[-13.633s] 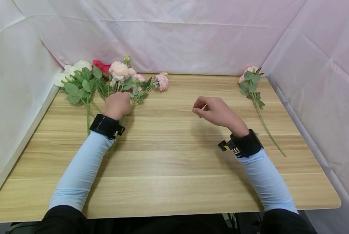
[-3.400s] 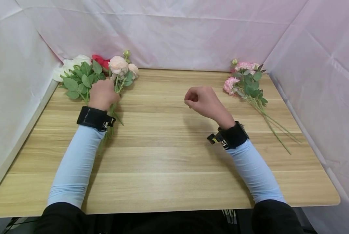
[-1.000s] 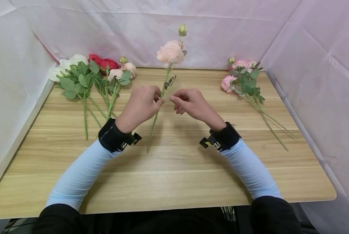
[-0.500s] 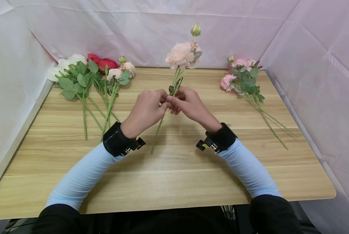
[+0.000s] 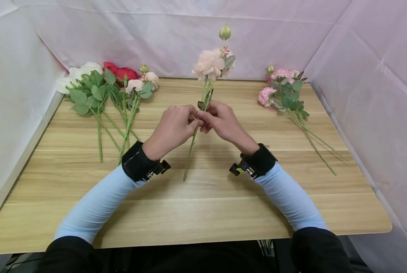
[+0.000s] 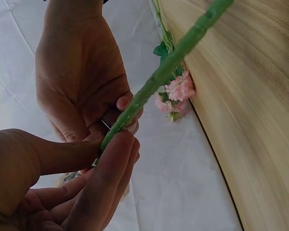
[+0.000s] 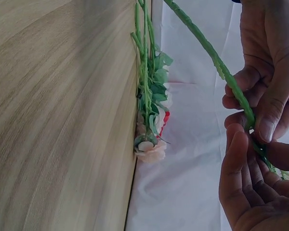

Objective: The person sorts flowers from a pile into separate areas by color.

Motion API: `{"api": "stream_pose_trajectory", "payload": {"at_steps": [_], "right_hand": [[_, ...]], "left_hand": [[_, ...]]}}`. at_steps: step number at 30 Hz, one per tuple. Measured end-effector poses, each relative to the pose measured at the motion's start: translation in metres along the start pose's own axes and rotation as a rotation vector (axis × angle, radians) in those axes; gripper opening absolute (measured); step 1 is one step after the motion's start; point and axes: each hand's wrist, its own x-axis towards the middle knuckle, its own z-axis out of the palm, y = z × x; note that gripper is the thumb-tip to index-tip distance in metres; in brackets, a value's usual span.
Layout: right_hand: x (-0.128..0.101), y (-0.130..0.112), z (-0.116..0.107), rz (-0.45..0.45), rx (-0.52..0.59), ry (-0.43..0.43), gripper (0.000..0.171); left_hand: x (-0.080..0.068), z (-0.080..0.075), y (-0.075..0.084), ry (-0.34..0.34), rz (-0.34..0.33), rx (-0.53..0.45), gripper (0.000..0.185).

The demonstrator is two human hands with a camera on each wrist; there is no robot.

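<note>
A pale pink rose (image 5: 208, 64) with a green bud (image 5: 225, 32) on top stands nearly upright over the middle of the table. My left hand (image 5: 174, 129) pinches its green stem (image 5: 190, 159) between thumb and fingers. Just above that grip, my right hand (image 5: 225, 123) pinches the same stem, fingertips right against the left ones. The stem (image 6: 149, 89) runs out past the left thumb in the left wrist view. In the right wrist view, the stem (image 7: 207, 48) passes between both hands' fingertips. The lower end hangs below the hands, leaning toward me.
At the back left lie white flowers (image 5: 87, 69), red flowers (image 5: 125, 72) and pale pink roses (image 5: 133, 85) with stems toward me. Several pink flowers (image 5: 266, 96) lie at the back right. White cloth walls (image 5: 377, 113) enclose the wooden table (image 5: 203, 212) on three sides.
Over the longer span, pink flowers went from the left pile to the right. Since then my left hand has brought the pale pink rose to the middle, and my right hand has taken its stem.
</note>
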Motion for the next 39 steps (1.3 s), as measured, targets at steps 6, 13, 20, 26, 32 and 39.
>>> {"api": "stream_pose_trajectory", "payload": {"at_steps": [6, 13, 20, 26, 32, 39], "right_hand": [[0.001, 0.001, -0.004, 0.017, -0.007, -0.002, 0.02], [0.005, 0.008, -0.019, 0.062, -0.048, -0.001, 0.019], [0.008, 0.018, -0.054, 0.134, -0.2, 0.028, 0.024], [0.007, 0.026, -0.086, 0.211, -0.287, 0.047, 0.024], [0.004, 0.037, -0.113, 0.275, -0.383, 0.027, 0.023], [0.006, 0.057, -0.129, 0.37, -0.474, 0.001, 0.024]], "left_hand": [[0.001, 0.001, -0.001, 0.007, 0.014, 0.006, 0.016], [0.001, -0.002, -0.005, 0.048, 0.021, 0.046, 0.028], [0.005, -0.002, -0.012, 0.06, 0.008, 0.087, 0.029], [0.007, -0.001, -0.014, 0.053, -0.004, 0.095, 0.031], [0.007, 0.0, -0.015, 0.047, -0.011, 0.101, 0.033], [0.007, 0.001, -0.017, 0.028, -0.032, 0.107, 0.036]]}}
